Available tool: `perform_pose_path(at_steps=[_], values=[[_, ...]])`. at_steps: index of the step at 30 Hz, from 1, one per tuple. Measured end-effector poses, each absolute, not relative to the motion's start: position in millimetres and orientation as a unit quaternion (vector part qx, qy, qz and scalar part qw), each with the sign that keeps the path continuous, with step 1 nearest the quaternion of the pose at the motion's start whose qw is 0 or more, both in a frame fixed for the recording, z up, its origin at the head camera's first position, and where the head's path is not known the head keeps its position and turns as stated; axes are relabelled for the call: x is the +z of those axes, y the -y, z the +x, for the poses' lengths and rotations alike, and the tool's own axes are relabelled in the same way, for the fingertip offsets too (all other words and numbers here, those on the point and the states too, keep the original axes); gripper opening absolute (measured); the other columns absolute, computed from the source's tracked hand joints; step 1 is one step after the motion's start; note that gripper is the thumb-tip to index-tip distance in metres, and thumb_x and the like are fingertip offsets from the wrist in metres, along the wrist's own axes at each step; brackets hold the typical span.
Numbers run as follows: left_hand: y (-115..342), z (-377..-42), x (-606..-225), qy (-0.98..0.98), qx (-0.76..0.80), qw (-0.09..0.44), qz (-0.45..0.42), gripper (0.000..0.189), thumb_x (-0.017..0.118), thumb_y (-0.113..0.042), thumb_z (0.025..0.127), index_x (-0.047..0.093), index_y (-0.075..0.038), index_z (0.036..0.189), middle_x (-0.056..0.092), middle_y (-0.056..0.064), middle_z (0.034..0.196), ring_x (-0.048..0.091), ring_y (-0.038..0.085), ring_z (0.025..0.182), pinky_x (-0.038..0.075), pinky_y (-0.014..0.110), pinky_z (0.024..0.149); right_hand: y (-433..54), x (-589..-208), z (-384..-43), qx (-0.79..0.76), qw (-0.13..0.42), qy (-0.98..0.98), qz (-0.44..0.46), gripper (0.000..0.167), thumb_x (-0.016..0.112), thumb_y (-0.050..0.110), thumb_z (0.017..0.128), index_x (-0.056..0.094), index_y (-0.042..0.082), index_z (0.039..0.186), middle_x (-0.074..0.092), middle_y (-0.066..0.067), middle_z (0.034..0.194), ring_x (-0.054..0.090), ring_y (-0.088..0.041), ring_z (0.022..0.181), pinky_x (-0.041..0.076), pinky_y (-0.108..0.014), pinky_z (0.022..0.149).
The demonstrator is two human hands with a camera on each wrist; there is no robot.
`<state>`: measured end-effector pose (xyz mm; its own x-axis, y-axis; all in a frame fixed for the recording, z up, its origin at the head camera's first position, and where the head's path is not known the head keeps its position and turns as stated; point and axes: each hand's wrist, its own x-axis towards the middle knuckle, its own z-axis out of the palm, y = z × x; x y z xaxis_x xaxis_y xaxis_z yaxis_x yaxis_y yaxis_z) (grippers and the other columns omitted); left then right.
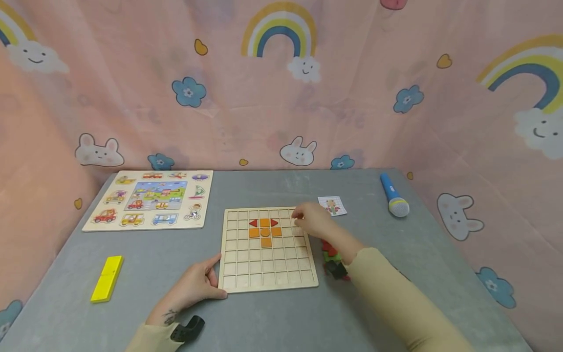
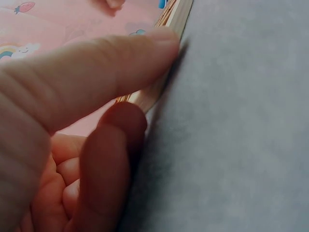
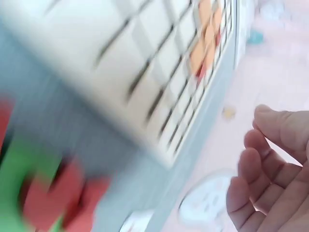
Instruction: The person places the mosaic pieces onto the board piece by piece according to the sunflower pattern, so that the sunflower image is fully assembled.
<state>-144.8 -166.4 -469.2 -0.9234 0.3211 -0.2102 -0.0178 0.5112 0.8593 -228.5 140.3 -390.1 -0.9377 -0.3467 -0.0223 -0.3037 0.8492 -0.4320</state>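
Note:
A wooden grid board [image 1: 264, 281] lies on the grey table. In its upper half, several orange squares [image 1: 264, 222] surround an orange round piece [image 1: 265, 232], with red triangles [image 1: 253, 223] at the two upper corners of this cross. My left hand [image 1: 198, 281] holds the board's near left corner, thumb [image 2: 145, 53] along one edge and a finger at the other. Over the far right corner hovers my right hand [image 1: 315, 219]; its fingers are loosely bent and hold nothing in the right wrist view. Red and green pieces [image 1: 329, 248] lie right of the board, partly hidden by my right arm.
A small printed card [image 1: 336, 205] lies beyond my right hand. At the far right is a blue toy microphone [image 1: 390, 193]. A vehicle picture puzzle [image 1: 147, 225] occupies the back left, with a yellow block [image 1: 107, 278] nearer. Pink printed cloth [image 1: 246, 122] hangs behind the table.

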Motion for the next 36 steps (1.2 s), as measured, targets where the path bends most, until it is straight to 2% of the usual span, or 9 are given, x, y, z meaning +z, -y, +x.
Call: perform_pose_path(at_steps=[4, 7, 12, 15, 21, 26, 31, 36], values=[[166.4, -144.0, -468.3, -0.852, 0.486, 0.176, 0.086, 0.103, 0.085, -0.004, 0.055, 0.029, 0.007, 0.141, 0.052, 0.005, 0.064, 0.042, 0.011, 0.05, 0.034, 0.023, 0.043, -177.2, -393.5, -230.4, -0.185, 0.073, -0.971, -0.134, 0.021, 0.059, 0.006, 0.085, 0.069, -0.001, 0.102, 0.067, -0.015, 0.101, 0.062, -0.029, 0.094, 0.049, -0.042, 0.081], [166.9, -143.5, -468.4, -0.853, 0.484, 0.177, 0.085, 0.103, 0.085, -0.004, 0.056, 0.029, 0.006, 0.141, 0.052, 0.005, 0.064, 0.042, 0.011, 0.049, 0.034, 0.023, 0.043, -194.2, -400.5, -229.7, -0.164, 0.12, -0.974, -0.102, 0.022, 0.061, 0.007, 0.084, 0.068, -0.002, 0.103, 0.067, -0.015, 0.102, 0.063, -0.027, 0.093, 0.049, -0.041, 0.082], [169.1, -142.8, -468.8, -0.854, 0.483, 0.176, 0.085, 0.103, 0.086, -0.006, 0.056, 0.029, 0.006, 0.141, 0.052, 0.004, 0.063, 0.041, 0.01, 0.048, 0.034, 0.023, 0.043, -202.5, -414.5, -226.6, -0.138, 0.177, -0.972, -0.064, 0.02, 0.069, 0.02, 0.081, 0.07, 0.004, 0.095, 0.067, -0.005, 0.083, 0.057, -0.016, 0.071, 0.048, -0.032, 0.066], [169.9, -142.6, -469.2, -0.853, 0.484, 0.177, 0.088, 0.103, 0.086, -0.007, 0.055, 0.03, 0.006, 0.141, 0.052, 0.004, 0.063, 0.041, 0.01, 0.048, 0.034, 0.023, 0.043, -200.5, -421.0, -223.5, -0.121, 0.176, -0.974, -0.073, 0.018, 0.072, 0.021, 0.08, 0.071, 0.006, 0.09, 0.064, -0.001, 0.075, 0.054, -0.014, 0.064, 0.045, -0.029, 0.06], [167.4, -143.0, -467.6, -0.849, 0.488, 0.182, 0.087, 0.103, 0.086, -0.007, 0.056, 0.029, 0.006, 0.141, 0.052, 0.005, 0.064, 0.042, 0.011, 0.049, 0.034, 0.023, 0.043, -194.2, -423.7, -219.8, -0.12, 0.151, -0.977, -0.087, 0.008, 0.071, 0.013, 0.079, 0.067, 0.006, 0.08, 0.061, -0.002, 0.072, 0.052, -0.015, 0.062, 0.043, -0.029, 0.057], [165.5, -143.3, -466.0, -0.852, 0.484, 0.178, 0.084, 0.102, 0.085, -0.005, 0.056, 0.029, 0.006, 0.141, 0.052, 0.004, 0.064, 0.042, 0.011, 0.049, 0.034, 0.023, 0.043, -184.8, -418.2, -220.4, -0.178, 0.129, -0.971, -0.09, 0.015, 0.071, 0.012, 0.078, 0.059, 0.009, 0.071, 0.055, -0.002, 0.067, 0.048, -0.015, 0.058, 0.038, -0.028, 0.053], [165.2, -143.5, -465.2, -0.852, 0.485, 0.177, 0.09, 0.102, 0.085, -0.005, 0.057, 0.029, 0.006, 0.141, 0.052, 0.004, 0.064, 0.041, 0.01, 0.049, 0.034, 0.023, 0.044, -162.1, -413.4, -222.9, -0.279, 0.131, -0.947, -0.093, 0.009, 0.069, 0.006, 0.079, 0.061, 0.006, 0.076, 0.055, -0.003, 0.072, 0.046, -0.016, 0.063, 0.038, -0.027, 0.057], [165.3, -143.0, -465.2, -0.851, 0.486, 0.177, 0.09, 0.102, 0.085, -0.004, 0.056, 0.029, 0.007, 0.141, 0.051, 0.004, 0.064, 0.042, 0.01, 0.049, 0.034, 0.023, 0.043, -136.0, -416.4, -224.6, -0.302, 0.149, -0.934, -0.117, 0.003, 0.066, 0.001, 0.079, 0.065, 0.004, 0.081, 0.06, -0.001, 0.074, 0.049, -0.014, 0.066, 0.041, -0.025, 0.06]])
